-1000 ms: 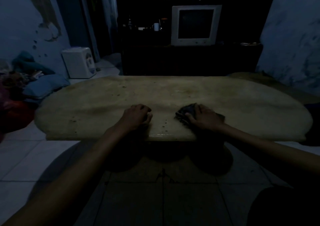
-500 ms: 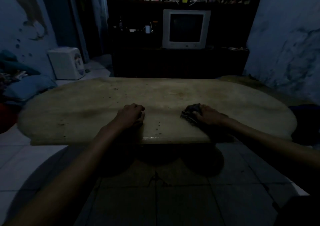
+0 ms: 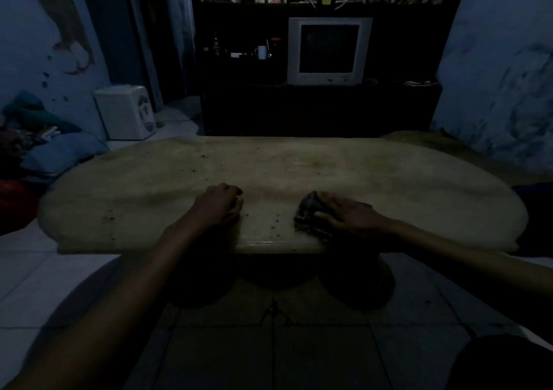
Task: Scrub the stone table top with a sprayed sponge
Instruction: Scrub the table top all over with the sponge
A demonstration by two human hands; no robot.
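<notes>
Both arms reach forward over the near edge of the oval stone table. Right hand lies palm-down, fingers straight and spread, pressing flat on the dark sponge, which sits on the table near the front edge, right of centre. Left hand rests on the table near the sponge but apart from it, fingers curled under into a loose fist, holding nothing visible. Dark specks dot the surface between the hands.
</notes>
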